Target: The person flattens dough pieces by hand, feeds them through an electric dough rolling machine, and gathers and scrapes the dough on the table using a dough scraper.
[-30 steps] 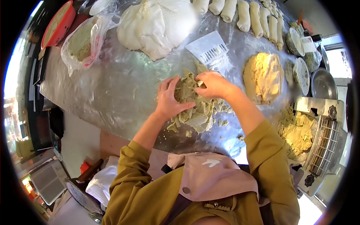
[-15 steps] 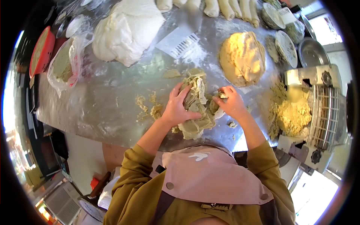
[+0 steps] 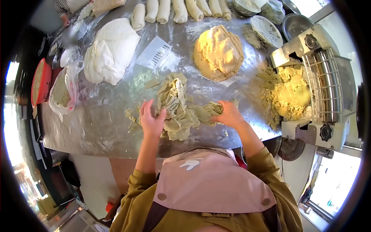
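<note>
A crumpled heap of greenish dough (image 3: 176,102) lies on the metal table in front of me. My left hand (image 3: 152,119) is at the heap's left edge, fingers spread and holding nothing. On the right side, my right hand (image 3: 227,114) has its fingers closed on a strip of the same greenish dough, which stretches out from the heap. Small crumbs (image 3: 133,118) of it lie left of my left hand. Beyond the heap are a white slotted scraper (image 3: 154,53) and a yellowish dough mound (image 3: 219,53).
A large white dough (image 3: 110,52) sits at the back left, near a plastic bag (image 3: 63,91) and a red basin (image 3: 41,83). Dough rolls (image 3: 179,11) line the back. A roller machine (image 3: 326,87) stands right, beside yellow crumbly dough (image 3: 288,92). Another person's hand (image 3: 65,20) shows far left.
The view has swung toward the right. My left hand has come off the heap and opened. My right hand has moved from a small piece to a strip at the heap's right side.
</note>
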Demonstrator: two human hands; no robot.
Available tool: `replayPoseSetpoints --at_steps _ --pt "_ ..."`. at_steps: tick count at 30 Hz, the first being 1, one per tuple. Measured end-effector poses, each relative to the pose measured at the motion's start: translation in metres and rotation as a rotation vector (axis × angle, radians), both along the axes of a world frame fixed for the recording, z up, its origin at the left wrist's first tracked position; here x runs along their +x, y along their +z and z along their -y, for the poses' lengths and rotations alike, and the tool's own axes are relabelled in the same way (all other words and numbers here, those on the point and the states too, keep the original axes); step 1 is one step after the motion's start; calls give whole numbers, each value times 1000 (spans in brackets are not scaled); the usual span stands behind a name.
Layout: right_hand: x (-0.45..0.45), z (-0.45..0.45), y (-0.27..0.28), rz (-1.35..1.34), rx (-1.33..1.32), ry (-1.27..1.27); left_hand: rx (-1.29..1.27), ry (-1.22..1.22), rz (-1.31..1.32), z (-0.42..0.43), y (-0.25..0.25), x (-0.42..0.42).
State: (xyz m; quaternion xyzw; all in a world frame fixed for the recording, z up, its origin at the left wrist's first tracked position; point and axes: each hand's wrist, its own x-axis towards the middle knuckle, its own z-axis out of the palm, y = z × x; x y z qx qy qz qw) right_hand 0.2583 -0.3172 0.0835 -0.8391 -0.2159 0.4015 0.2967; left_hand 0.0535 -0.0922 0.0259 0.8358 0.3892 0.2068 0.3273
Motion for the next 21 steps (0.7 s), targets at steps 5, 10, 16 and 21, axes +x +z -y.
replayPoseSetpoints --at_steps 5,10,16,21 --pt "3 26 8 345 216 -148 62 -38 35 28 21 -8" --pt "18 56 94 109 409 -434 14 -87 158 51 38 11" --pt "40 146 251 552 440 -475 -174 -310 217 82 61 48" --pt "97 242 335 982 290 -663 -227 -382 222 114 82 82"
